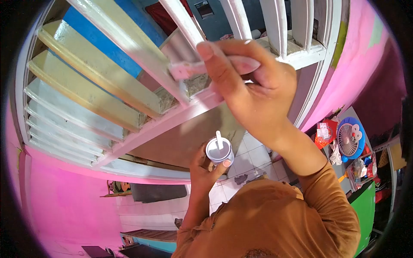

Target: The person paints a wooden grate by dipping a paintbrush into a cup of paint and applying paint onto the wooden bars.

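Note:
My right hand [258,88] is closed around the handle of a paintbrush [192,69], its fingers pinching it from both sides. The brush's blurred head points left, at the lower part of a white slat [148,62]; whether it touches cannot be told. Lower down, my left hand [204,167] wraps round a small can of white or pale paint [218,157], held upright below the window frame. A white stick [219,138] leans in the can. Some slats to the left look cream-yellow, such as this slat [99,73], while others are white.
The slats stand in a white frame [137,135] with a sill along their lower ends. Pink walls [69,198] flank it. At the right are a blue fan [350,137] and assorted items near a green surface [361,215]. White floor tiles [254,152] lie below.

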`<state>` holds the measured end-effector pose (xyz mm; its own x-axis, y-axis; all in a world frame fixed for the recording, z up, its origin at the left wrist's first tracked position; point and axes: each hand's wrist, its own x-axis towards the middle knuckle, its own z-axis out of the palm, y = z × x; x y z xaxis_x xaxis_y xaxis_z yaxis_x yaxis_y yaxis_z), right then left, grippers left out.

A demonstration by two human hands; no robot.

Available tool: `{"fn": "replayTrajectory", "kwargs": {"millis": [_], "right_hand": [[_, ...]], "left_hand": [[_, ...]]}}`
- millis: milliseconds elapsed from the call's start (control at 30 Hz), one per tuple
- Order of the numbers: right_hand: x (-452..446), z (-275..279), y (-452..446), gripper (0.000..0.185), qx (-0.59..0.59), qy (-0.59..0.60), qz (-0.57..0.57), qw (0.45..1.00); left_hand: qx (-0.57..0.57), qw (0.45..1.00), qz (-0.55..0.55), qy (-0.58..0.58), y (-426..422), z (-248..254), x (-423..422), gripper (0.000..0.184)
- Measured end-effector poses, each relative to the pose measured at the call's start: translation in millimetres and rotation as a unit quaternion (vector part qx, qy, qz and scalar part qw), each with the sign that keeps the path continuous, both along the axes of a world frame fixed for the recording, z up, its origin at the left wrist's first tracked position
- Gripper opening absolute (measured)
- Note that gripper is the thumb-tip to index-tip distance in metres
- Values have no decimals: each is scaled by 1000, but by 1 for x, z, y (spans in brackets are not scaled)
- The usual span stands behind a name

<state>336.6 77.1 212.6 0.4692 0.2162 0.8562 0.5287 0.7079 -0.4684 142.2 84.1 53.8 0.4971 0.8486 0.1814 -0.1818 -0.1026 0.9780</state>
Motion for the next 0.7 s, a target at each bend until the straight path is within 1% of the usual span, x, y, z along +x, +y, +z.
{"fn": "replayTrajectory", "kwargs": {"millis": [67, 100, 167, 200, 267, 333, 400, 433, 500, 533, 600, 633, 700], "right_hand": [[6, 5, -4, 12, 31, -43, -46, 997], [8, 1, -5, 12, 32, -43, -47, 997], [9, -11, -4, 12, 26, -119, -117, 986], [6, -16, -1, 12, 27, -119, -117, 986], [-2, -24, 7, 17, -7, -71, -66, 995], [-4, -20, 10, 19, -10, -63, -57, 996], [-5, -12, 7, 17, 15, 26, 12, 999], [-3, -12, 6, 17, 16, 25, 11, 999], [0, -13, 3, 16, 24, -19, -62, 998], [-1, -17, 3, 16, 23, -19, -62, 998], [-3, -25, 2, 16, -23, -55, -44, 997], [-3, -26, -1, 16, -23, -54, -43, 997], [-3, -23, -8, 14, -36, -7, 63, 997]], "left_hand": [[-1, 1000, 4, 20, -1, 0, -1, 67], [-1, 1000, 3, 20, -2, 1, -2, 67], [-10, 999, 14, 28, -6, 3, -2, 67], [-10, 999, 15, 28, -7, 3, -2, 67], [-23, 999, 22, 21, -10, 2, -2, 67], [-19, 999, 18, 26, -7, -4, -4, 68], [-17, 999, 13, 28, -7, -6, -6, 68], [-21, 999, 17, 32, -8, -5, -6, 68], [-26, 999, 23, 34, -11, -1, -4, 68], [-33, 999, 30, 30, -14, 1, -3, 69], [-40, 998, 37, 27, -15, 1, -2, 69], [-32, 998, 34, 29, -15, -1, -2, 69], [-23, 999, 34, 32, -15, -1, -3, 68]]}}
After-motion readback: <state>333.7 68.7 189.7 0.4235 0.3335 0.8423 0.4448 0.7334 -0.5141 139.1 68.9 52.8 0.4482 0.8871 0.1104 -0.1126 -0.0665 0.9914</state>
